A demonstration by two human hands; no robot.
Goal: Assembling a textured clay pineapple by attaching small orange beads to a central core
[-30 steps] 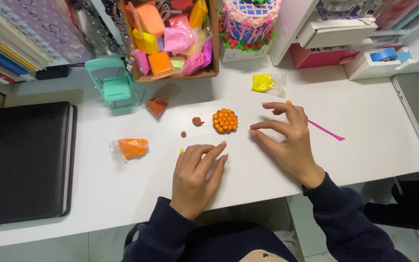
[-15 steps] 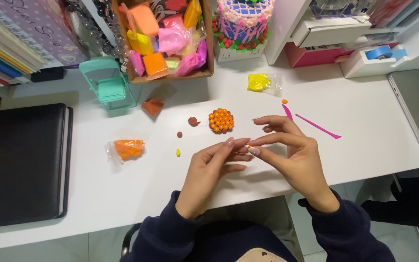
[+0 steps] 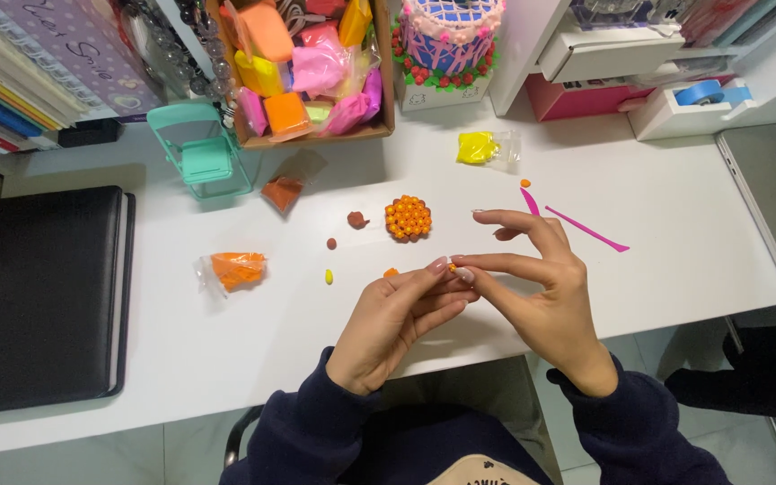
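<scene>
While the white desk stretches wide, a black folder lies at its left end, a box of clay packs stands at the back, a mint toy chair beside it. An orange clay bag and a pink stick flank a studded orange ball. Just in front, left hand and right hand meet fingertip to fingertip, pinching a tiny orange clay bead above the desk's front edge.
</scene>
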